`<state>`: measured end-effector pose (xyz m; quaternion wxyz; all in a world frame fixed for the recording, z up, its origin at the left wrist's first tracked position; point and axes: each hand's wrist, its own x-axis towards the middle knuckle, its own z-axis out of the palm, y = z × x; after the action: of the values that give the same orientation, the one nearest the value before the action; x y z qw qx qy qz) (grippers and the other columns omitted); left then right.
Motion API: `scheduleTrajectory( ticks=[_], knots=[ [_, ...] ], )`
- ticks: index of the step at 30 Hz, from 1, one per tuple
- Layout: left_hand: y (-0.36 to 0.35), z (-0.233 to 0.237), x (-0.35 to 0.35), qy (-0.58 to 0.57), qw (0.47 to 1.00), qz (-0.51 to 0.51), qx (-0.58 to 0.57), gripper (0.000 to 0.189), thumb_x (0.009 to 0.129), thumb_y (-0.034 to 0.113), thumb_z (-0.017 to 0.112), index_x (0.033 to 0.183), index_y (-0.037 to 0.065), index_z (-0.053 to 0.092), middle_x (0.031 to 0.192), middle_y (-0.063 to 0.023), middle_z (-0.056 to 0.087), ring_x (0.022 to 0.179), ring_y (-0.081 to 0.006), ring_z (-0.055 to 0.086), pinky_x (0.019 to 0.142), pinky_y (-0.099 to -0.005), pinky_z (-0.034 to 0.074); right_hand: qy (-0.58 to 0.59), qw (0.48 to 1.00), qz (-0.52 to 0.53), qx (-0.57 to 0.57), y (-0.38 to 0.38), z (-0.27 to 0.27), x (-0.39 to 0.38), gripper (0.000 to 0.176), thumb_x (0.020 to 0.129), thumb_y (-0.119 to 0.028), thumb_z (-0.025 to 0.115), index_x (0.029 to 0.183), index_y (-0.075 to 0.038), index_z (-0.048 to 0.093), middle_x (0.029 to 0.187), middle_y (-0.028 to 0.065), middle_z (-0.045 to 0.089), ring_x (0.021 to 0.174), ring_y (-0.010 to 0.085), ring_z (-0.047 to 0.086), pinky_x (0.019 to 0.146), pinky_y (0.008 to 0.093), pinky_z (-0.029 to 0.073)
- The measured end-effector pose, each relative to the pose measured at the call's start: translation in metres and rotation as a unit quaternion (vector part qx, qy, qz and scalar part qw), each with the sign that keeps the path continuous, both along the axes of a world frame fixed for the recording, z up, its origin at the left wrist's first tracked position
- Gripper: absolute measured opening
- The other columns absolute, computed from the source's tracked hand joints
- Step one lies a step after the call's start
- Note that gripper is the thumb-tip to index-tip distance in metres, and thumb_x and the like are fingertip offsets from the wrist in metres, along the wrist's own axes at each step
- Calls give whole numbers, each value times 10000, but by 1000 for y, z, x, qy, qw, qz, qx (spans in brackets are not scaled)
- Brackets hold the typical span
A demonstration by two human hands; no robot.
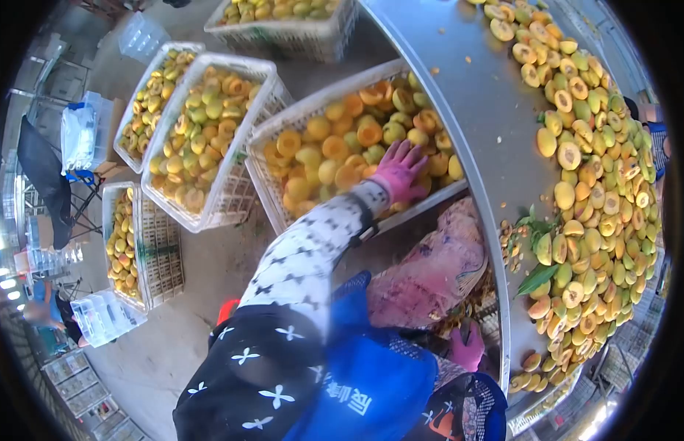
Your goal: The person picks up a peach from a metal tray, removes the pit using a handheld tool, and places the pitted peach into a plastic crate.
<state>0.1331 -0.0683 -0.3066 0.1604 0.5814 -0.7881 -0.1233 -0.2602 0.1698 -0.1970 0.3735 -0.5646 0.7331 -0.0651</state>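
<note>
My left hand (pixel 402 173), in a pink glove, reaches into a white plastic crate (pixel 316 103) of apricots. Its fingers are spread and rest on the apricots (pixel 335 151), many of them halved. A white sleeve with dark bows covers that arm. Lower down, my right hand (pixel 468 348), also pink-gloved, is beside the metal table's edge. Its fingers look curled around a dark gap, and what they hold, if anything, I cannot make out. Patterned pink trousers (pixel 434 275) and a blue apron (pixel 364 375) show between the hands.
Along the metal table (pixel 459 66) lies a long heap of halved apricots (pixel 592 213), with green leaves (pixel 537 279) and loose pits (pixel 511 246) near its edge. More filled crates (pixel 210 140) stand on the floor at left and top. Clear plastic boxes (pixel 107 317) lie farther left.
</note>
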Motion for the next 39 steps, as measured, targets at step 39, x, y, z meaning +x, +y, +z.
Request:
scheduleTrajectory(
  ticks=[39],
  knots=[
    [53,13,139,-49,984,172,-7,648,896,445,609,1420,88,472,1496,-189,399,1403,-386,344,1151,-507,279,-21,996,-1,90,-27,15,25,530,865,-270,690,1294,13,561,1210,231,629,1122,365,608,966,410,463]
  ],
)
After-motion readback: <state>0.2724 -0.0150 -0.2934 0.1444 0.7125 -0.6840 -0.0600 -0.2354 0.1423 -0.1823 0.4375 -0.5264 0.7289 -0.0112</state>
